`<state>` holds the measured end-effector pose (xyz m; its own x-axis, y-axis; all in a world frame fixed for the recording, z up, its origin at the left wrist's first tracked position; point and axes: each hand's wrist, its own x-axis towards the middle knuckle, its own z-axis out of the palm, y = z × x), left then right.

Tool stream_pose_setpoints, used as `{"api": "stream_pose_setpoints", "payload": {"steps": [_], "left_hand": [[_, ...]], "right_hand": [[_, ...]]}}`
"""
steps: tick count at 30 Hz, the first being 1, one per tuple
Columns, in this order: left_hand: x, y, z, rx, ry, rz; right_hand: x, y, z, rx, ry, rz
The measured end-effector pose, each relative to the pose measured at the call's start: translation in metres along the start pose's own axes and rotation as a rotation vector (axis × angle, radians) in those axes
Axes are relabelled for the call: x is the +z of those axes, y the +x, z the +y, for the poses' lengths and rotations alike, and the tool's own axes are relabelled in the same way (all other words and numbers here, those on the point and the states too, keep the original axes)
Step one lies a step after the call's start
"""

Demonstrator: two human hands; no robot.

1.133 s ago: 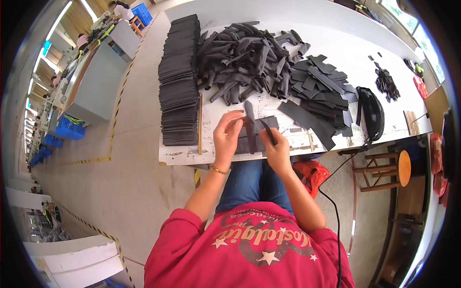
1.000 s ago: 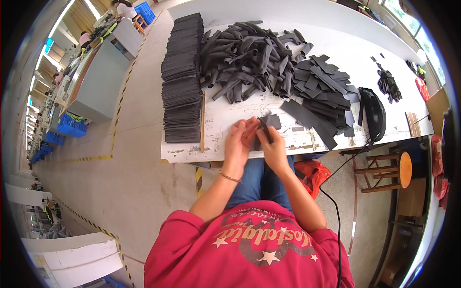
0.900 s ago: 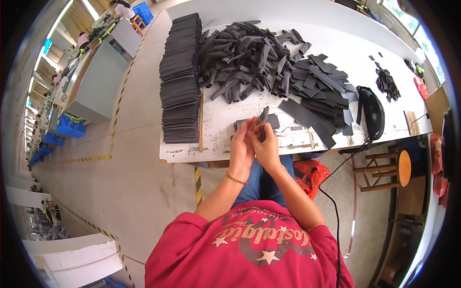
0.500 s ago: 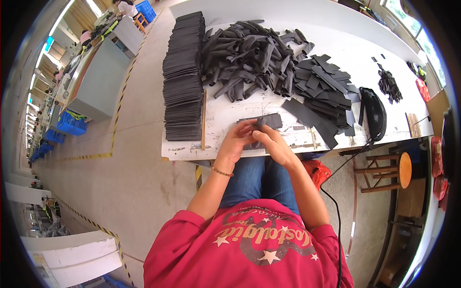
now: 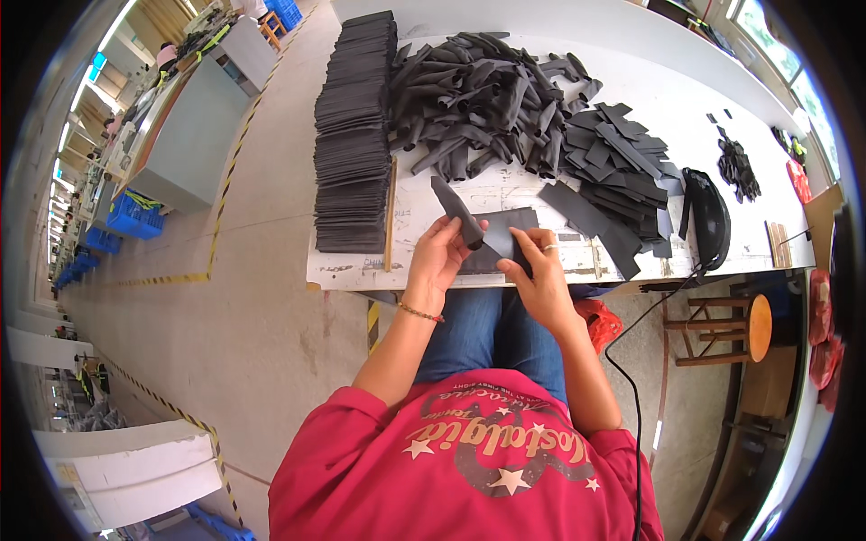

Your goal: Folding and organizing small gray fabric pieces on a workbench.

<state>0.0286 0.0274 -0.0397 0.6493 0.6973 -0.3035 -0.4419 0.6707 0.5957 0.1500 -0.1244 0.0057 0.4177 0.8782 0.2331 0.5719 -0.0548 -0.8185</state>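
My left hand [image 5: 435, 261] pinches a black rolled tube of sheet material [image 5: 456, 209] above the table's near edge; the tube tilts up and to the left. My right hand [image 5: 544, 279], with a ring on one finger, grips the right side of a flat dark grey piece [image 5: 502, 242]. That piece reaches across toward the left fingers; whether it joins the tube I cannot tell. Under and just beyond the hands lies another flat black piece [image 5: 521, 217] on the white table [image 5: 424, 194]. A large heap of black rolled tubes [image 5: 487, 99] is farther back.
A tall row of stacked black pieces [image 5: 352, 144] stands at the left beside a wooden strip [image 5: 391, 216]. To the right are loose flat black strips [image 5: 622, 171], a black pouch-like object [image 5: 706, 221] with a cable, and a small dark bundle [image 5: 738, 169]. A wooden stool [image 5: 758, 326] stands right.
My hands have moved apart from being close together over a small dark roll. The tube now points up-left in my left hand, and my right hand holds a flat piece.
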Motion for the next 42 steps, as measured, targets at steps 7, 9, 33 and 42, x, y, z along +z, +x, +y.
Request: {"api": "stream_pose_setpoints", "payload": {"steps": [7,9,33,42], "left_hand": [[-0.006,0.001,0.009,-0.035,-0.042,-0.099],[-0.004,0.001,0.010,-0.017,0.007,-0.107],[-0.002,-0.004,0.012,0.007,-0.002,-0.043],[-0.002,-0.005,0.014,-0.109,-0.073,-0.157]], "right_hand": [[-0.008,-0.013,0.012,-0.061,-0.111,0.097],[-0.007,-0.015,0.013,-0.075,-0.134,0.096],[-0.005,-0.019,-0.002,-0.088,-0.002,0.231],[-0.018,0.003,-0.009,-0.349,-0.249,0.318]]}}
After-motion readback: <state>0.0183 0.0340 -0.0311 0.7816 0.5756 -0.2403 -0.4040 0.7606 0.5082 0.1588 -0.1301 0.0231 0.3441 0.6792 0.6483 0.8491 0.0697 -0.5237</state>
